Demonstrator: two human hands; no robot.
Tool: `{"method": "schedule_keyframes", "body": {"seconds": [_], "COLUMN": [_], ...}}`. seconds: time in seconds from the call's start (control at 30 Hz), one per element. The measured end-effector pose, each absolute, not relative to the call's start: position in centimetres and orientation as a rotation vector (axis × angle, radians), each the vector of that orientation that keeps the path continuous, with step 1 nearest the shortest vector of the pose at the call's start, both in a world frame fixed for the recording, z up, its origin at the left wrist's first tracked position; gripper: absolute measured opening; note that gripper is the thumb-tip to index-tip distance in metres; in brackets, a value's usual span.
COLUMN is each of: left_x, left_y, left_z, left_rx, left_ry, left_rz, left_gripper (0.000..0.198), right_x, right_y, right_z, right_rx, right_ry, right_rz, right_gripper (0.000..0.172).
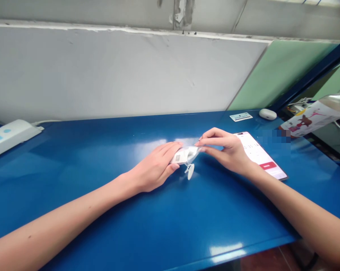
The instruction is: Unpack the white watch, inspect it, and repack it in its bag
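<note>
Above the blue tabletop, my left hand grips a small white packet, fingers over its top and thumb along its near side. A dark square mark shows on the packet's face, and its right end is clear, crinkled plastic. My right hand pinches that plastic end between thumb and fingers. Below the packet hangs a small white oval piece; how it is attached I cannot make out. The packet's left part is hidden under my left hand.
A phone with a lit screen lies beside my right wrist on the blue table. Behind it are a white card and a white earbud case. A tilted bottle is at right, a power strip at left.
</note>
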State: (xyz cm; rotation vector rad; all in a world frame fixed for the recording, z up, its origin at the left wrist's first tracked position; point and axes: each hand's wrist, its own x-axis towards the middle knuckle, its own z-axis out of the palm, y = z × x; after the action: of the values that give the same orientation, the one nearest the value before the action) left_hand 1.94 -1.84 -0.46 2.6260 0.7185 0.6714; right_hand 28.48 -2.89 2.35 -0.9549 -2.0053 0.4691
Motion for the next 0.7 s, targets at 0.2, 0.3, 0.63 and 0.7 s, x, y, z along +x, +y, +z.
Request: {"method": "schedule_keyframes", "body": {"seconds": [0.2,0.3,0.63,0.7], "left_x": [2.0,2.1,2.3,2.3], "left_y": [-1.7,-1.8,-2.1,-2.1], "left_z": [-0.3,-0.2,-0.5,-0.5], "left_rx": [2.649,2.665,2.633,2.619], "left_ry": [0.717,0.755,0.979,0.987], "left_rz": [0.627,0.617,0.64,0.658], "left_gripper": [0.057,0.056,0.076,0.08], "right_x": [28.2,28.2,27.9,27.7], "right_y": [-3.1,-3.0,-2.2,-2.2], "right_z": [3.0,3.3,2.1,2.1], "right_rx": [-1.031,-1.15,-1.225,-1.234], "right_ry": [-1.735,-1.622,-1.492,-1.492], "right_rz": [0.646,0.729,1.088,1.11], "right_gripper": [0.008,0.015,0.029,0.03]}}
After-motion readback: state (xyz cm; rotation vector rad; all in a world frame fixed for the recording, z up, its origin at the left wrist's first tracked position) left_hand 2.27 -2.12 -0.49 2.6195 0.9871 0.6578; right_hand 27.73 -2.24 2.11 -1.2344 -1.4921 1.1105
